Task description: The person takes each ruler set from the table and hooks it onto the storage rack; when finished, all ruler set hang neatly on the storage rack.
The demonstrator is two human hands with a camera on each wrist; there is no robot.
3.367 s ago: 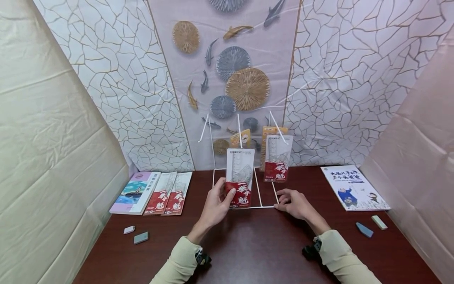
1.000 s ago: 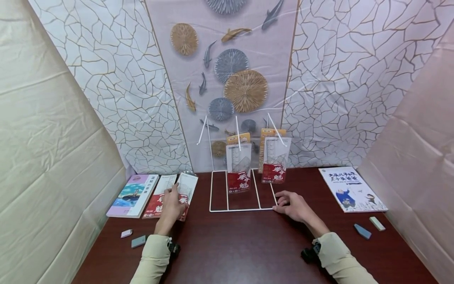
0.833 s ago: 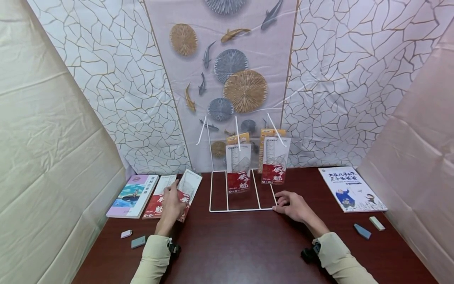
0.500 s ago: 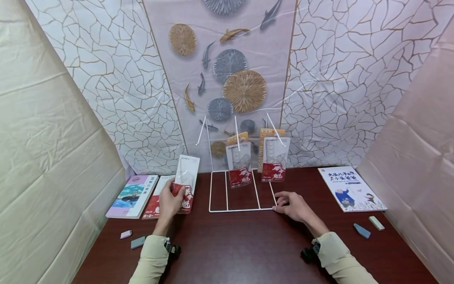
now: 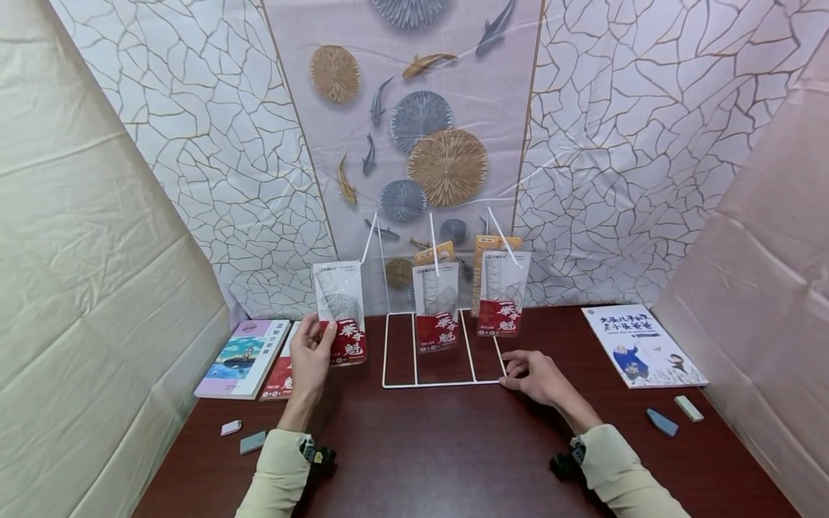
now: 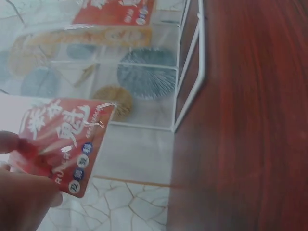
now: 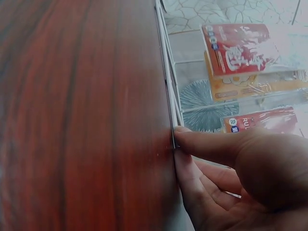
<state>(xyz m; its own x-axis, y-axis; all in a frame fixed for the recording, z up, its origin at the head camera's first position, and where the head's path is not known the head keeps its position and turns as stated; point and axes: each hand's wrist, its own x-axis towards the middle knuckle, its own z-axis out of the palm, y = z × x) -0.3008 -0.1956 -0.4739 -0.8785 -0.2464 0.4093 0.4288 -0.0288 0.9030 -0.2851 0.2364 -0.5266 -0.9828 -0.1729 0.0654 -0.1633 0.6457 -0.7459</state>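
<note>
My left hand pinches a clear packet with a red lower band, a ruler set, by its lower left edge. It is held upright, its top right corner close to the tip of the left hook on a white wire display rack. In the left wrist view, thumb and fingers grip the red end of the packet. My right hand pinches the rack's front right base corner, as the right wrist view also shows. A similar ruler set hangs from the middle hook and another from the right hook.
Orange packets hang behind those two sets. Another ruler set lies on the table at left, beside a book. A white book lies at right. Small eraser-like blocks lie near both sides; a patterned cloth stands behind.
My left hand let go of the ruler set at the middle hook, took another from the left pile, and raised it upright toward the left hook. The right hand stayed on the rack's corner.
</note>
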